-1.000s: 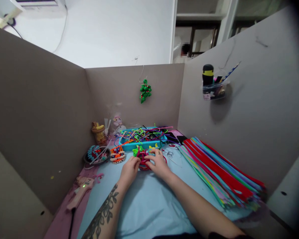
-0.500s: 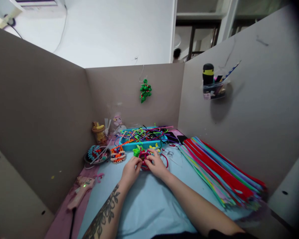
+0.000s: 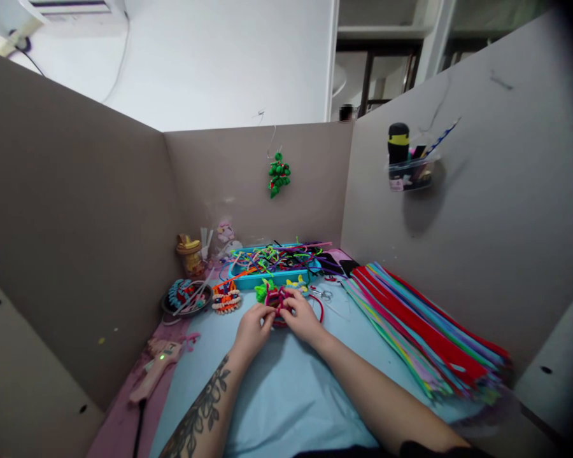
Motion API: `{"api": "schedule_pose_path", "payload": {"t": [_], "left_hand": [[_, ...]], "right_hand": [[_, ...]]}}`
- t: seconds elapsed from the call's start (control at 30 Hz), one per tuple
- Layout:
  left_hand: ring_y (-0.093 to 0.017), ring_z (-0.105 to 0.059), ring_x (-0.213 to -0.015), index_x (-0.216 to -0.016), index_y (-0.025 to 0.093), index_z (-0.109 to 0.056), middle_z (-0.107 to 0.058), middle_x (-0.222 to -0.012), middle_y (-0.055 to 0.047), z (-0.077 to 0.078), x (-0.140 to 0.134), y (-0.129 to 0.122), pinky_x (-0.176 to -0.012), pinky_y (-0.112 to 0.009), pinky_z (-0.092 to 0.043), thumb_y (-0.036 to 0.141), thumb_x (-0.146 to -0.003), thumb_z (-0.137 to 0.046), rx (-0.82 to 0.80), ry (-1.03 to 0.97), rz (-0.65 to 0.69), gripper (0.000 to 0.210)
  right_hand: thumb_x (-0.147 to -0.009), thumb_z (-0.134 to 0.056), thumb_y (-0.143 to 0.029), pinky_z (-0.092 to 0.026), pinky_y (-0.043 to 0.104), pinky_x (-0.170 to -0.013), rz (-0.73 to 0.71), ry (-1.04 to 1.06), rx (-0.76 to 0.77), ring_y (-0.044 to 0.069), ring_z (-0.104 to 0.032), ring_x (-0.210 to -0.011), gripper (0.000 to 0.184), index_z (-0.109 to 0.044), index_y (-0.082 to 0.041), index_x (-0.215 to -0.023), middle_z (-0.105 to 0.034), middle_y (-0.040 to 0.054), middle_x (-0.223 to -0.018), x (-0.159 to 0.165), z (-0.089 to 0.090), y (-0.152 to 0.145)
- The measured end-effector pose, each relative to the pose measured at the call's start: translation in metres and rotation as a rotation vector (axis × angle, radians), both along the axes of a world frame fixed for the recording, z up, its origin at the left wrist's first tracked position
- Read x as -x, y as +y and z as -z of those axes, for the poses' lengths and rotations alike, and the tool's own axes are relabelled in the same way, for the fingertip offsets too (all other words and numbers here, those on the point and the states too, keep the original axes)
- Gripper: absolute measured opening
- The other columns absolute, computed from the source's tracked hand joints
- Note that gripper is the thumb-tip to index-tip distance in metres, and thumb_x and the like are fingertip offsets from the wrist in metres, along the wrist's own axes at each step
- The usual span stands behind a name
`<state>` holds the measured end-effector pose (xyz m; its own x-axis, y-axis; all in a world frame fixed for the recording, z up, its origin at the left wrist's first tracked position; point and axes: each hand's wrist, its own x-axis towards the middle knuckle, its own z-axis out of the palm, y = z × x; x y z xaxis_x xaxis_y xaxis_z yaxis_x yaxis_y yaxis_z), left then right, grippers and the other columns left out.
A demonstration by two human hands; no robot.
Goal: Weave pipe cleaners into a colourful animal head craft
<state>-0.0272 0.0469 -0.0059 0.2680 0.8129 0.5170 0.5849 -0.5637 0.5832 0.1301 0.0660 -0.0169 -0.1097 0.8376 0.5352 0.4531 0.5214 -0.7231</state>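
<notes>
Both hands meet over a dark pink and crimson piece of bent pipe cleaners (image 3: pixel 277 299) above the light blue cloth. My left hand (image 3: pixel 254 327) is closed, thumb and forefinger pinching the near left side of it. My right hand (image 3: pixel 302 315) pinches the same piece from the right, its forefinger reaching over the top. A loose crimson end curves out beyond the right wrist. Just behind stand a bright green pipe-cleaner figure (image 3: pixel 264 290) and a yellow one (image 3: pixel 297 284), both partly covered. The fingertips hide the exact spot being gripped.
A blue tray (image 3: pixel 253 280) of tangled pipe cleaners lies behind. Bundled pipe cleaners (image 3: pixel 420 324) spread at right, near small scissors (image 3: pixel 323 293). At left are an orange-and-white woven piece (image 3: pixel 226 298), a dark bowl (image 3: pixel 191 308) and a lit pink glue gun (image 3: pixel 157 369). Grey partitions enclose the table.
My left hand has shifted very slightly; both hands keep their pinch on the crimson piece. In the background, a person's head has moved lower and to the right.
</notes>
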Motion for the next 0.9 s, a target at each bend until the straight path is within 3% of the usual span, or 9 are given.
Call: {"api": "schedule_pose_path", "payload": {"t": [0.23,0.43,0.9], "left_hand": [[-0.016,-0.060,-0.076,-0.091,0.019,-0.071,-0.069,-0.082,-0.005,-0.002,-0.002,0.000,-0.070,-0.027,-0.047,0.026,-0.082,-0.052,0.101,-0.094,0.097,0.022],[-0.014,-0.060,-0.072,-0.083,0.016,-0.067,-0.067,-0.083,-0.005,0.003,0.003,0.009,-0.060,-0.023,-0.047,0.029,-0.079,-0.053,0.085,-0.224,-0.020,0.019],[-0.013,-0.052,-0.066,-0.070,0.015,-0.066,-0.060,-0.069,-0.003,0.001,0.002,0.009,-0.063,-0.025,-0.042,0.025,-0.077,-0.055,0.093,-0.137,-0.035,0.016]], "right_hand": [[-0.071,-0.051,-0.010,-0.041,0.039,-0.093,0.013,0.013,-0.019,0.023,-0.053,-0.107,0.015,-0.057,-0.017,-0.059,-0.053,0.0096,-0.112,0.003,-0.002,-0.002],[-0.070,-0.055,-0.013,-0.041,0.038,-0.092,0.002,0.034,-0.008,0.023,-0.053,-0.104,0.012,-0.058,-0.017,-0.059,-0.052,0.0093,-0.110,0.004,-0.001,0.000],[-0.076,-0.050,-0.008,-0.038,0.035,-0.096,-0.078,0.010,-0.083,0.020,-0.050,-0.108,0.014,-0.058,-0.018,-0.071,-0.051,0.0087,-0.111,0.005,-0.001,-0.006]]}}
